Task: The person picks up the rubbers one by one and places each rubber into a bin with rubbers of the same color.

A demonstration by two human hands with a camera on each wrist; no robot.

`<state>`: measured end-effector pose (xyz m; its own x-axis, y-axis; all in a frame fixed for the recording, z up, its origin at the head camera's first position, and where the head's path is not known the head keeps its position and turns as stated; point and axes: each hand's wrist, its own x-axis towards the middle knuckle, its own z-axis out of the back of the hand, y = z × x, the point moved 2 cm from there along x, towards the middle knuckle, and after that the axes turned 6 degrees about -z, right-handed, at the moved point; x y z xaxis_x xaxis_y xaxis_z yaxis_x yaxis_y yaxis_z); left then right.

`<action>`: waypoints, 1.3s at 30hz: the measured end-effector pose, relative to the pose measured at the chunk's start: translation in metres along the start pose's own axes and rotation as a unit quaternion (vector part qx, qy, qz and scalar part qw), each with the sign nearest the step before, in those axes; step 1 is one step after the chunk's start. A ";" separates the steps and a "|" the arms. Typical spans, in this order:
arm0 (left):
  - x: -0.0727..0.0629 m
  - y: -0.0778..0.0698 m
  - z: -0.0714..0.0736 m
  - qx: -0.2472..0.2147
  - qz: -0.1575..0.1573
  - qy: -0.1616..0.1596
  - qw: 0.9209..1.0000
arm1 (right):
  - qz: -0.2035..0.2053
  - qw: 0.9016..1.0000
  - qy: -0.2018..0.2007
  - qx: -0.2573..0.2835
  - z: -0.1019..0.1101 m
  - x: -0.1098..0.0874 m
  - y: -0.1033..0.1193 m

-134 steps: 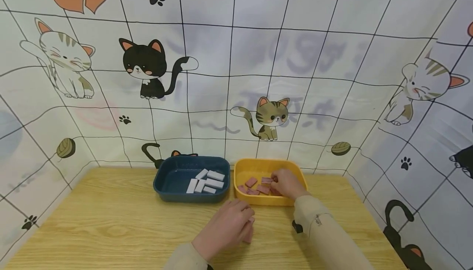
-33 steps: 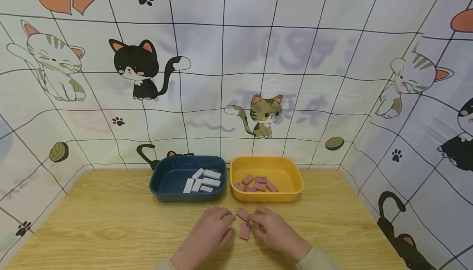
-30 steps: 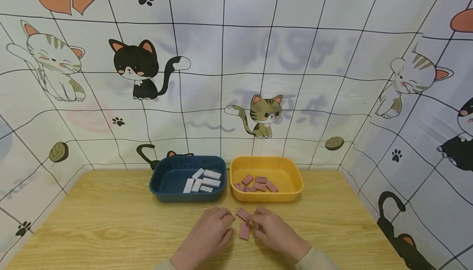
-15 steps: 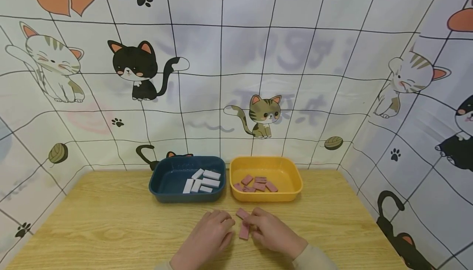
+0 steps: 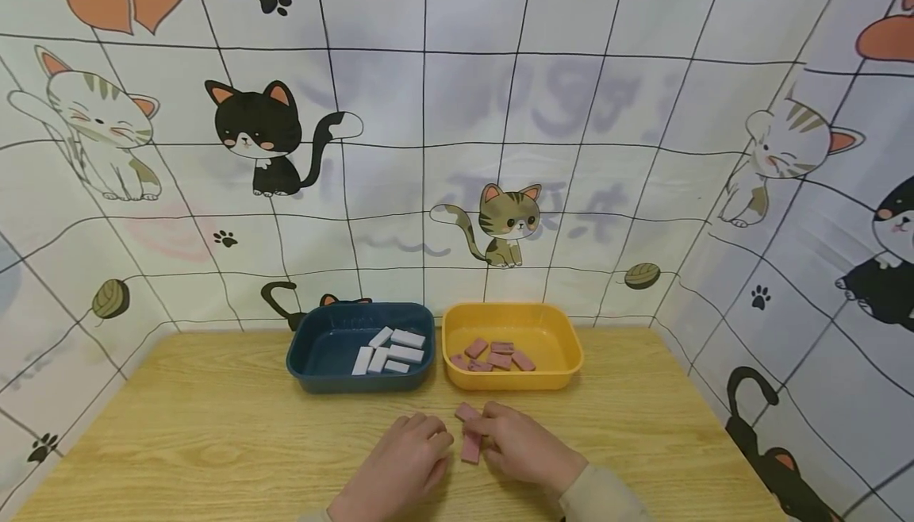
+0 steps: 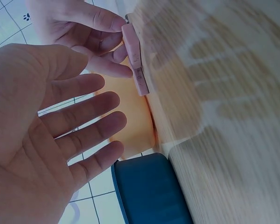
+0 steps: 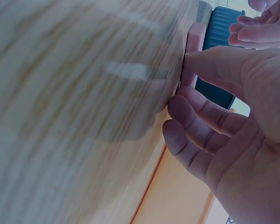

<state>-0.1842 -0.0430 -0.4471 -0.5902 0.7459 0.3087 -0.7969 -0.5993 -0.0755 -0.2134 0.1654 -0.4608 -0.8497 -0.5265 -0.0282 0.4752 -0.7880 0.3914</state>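
Observation:
Two pink rectangular blocks lie nearly end to end on the table, the farther block [image 5: 466, 411] slanted and the nearer block [image 5: 470, 450] closer to the person. My right hand [image 5: 528, 447] reaches in from the right. Its thumb and forefinger pinch the nearer pink block, hiding the spot where the two meet. In the left wrist view, the thumb sits at one end of this block and the forefinger near the joint. My left hand [image 5: 400, 462] is held just left of the blocks, apart from them. Its fingers [image 6: 91, 109] are spread loosely with nothing in them.
Behind the hands stands a yellow tray [image 5: 512, 380] with several pink blocks [image 5: 500, 361] in it. Left of it is a blue tray [image 5: 360, 384] with several white blocks [image 5: 405, 354]. A cat-printed sheet [image 5: 400, 173] rises behind the wooden table [image 5: 214, 427].
My right hand has come from the yellow tray to the table, where a second pink block now lies. My left hand has let go of the first block. Lately the right fingertips shifted slightly left.

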 end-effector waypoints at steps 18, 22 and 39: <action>-0.001 -0.001 -0.003 0.002 -0.004 0.013 1.000 | 0.032 0.999 -0.023 -0.020 -0.001 0.005 -0.002; -0.001 -0.002 -0.004 0.002 -0.007 0.007 1.000 | 0.022 0.999 -0.010 -0.021 -0.001 0.005 -0.002; 0.008 -0.007 -0.007 -0.045 0.025 0.050 0.997 | 0.028 0.999 -0.020 -0.023 0.001 -0.002 -0.008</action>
<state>-0.1839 -0.0309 -0.4512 -0.6356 0.7436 0.2076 -0.7720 -0.6110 -0.1751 -0.2156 0.1728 -0.4629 -0.8300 -0.5571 0.0292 0.5308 -0.7727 0.3481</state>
